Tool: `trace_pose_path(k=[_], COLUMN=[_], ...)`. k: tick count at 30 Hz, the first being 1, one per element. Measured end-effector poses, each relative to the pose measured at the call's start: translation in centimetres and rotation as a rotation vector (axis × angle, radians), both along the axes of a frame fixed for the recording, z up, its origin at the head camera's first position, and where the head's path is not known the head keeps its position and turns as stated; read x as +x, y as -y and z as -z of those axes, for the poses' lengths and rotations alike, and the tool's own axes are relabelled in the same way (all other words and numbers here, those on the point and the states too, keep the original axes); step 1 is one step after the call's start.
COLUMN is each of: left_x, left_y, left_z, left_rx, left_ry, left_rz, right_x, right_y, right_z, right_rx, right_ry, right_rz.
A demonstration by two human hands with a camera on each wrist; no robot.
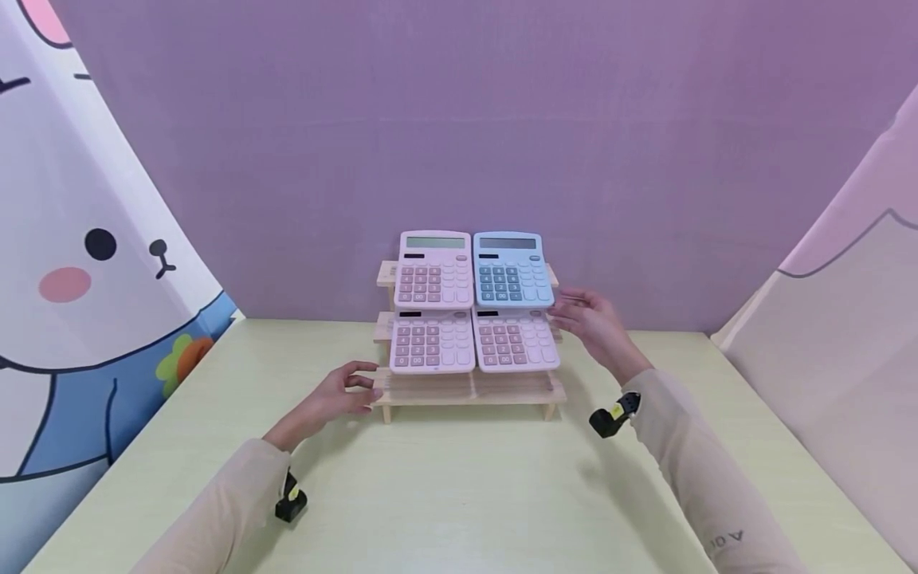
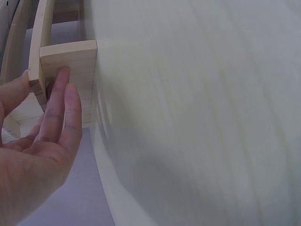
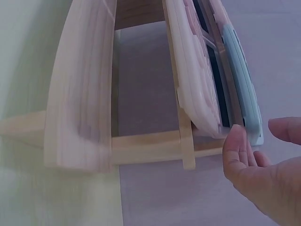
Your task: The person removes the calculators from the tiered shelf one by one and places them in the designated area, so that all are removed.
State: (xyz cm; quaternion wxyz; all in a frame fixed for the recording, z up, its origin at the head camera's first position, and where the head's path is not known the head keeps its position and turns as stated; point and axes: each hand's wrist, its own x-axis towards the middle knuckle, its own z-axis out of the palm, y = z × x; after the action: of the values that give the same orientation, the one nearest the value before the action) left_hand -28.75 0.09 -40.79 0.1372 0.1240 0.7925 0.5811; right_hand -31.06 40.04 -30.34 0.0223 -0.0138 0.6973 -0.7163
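Note:
A three-step wooden stand (image 1: 469,396) holds several calculators in two rows. Up top, a pink calculator (image 1: 435,271) leans beside a blue calculator (image 1: 512,271); below them stand a left pale pink calculator (image 1: 433,343) and a right pale pink calculator (image 1: 515,343). My left hand (image 1: 337,396) pinches the left end of the lowest step, thumb on the board and fingers against the end support (image 2: 80,59). At the stand's right side, my right hand (image 1: 591,327) has its fingers loosely bent and thumb apart, fingertips right by the blue calculator's lower corner (image 3: 254,132).
The stand rests on a pale yellow-green table (image 1: 459,494) close to a purple backdrop (image 1: 459,143). A cartoon-printed cloth (image 1: 100,183) hangs at the left, and a pink and white cloth (image 1: 846,319) at the right. The lowest step holds no calculator.

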Motion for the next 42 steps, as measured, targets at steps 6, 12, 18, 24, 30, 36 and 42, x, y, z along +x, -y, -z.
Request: trace_pose_path(k=[6,12,18,24,30,36,42], left_x=[0.0,0.0,-0.2,-0.3,-0.2,-0.2,-0.2], left_y=[0.0,0.0,-0.1,-0.2,0.0,0.0,0.0], left_z=[0.0,0.1,0.5,0.7,0.8,0.7,0.7], left_rx=[0.000,-0.002,-0.009,-0.010,-0.007,-0.009,-0.011], left_ry=[-0.007,-0.009,-0.001,0.007,0.004,0.007,0.005], left_rz=[-0.005,-0.012,-0.023,-0.032,-0.028,-0.033,-0.036], right_x=[-0.7,-1.1,-1.1,-1.2,-1.3,-1.3,-1.5], right_y=[0.6,1.0,1.3,1.6,1.7,2.0,2.4], right_z=[0.3,0.7,0.7,0.6,0.8,0.9,1.0], right_rx=[-0.020,-0.046,-0.084,-0.087,-0.074,-0.104,-0.172], right_ry=[0.007,0.004,0.013,0.029,0.031,0.021,0.004], right_rz=[0.014,0.028,0.054,0.072,0.085,0.111,0.144])
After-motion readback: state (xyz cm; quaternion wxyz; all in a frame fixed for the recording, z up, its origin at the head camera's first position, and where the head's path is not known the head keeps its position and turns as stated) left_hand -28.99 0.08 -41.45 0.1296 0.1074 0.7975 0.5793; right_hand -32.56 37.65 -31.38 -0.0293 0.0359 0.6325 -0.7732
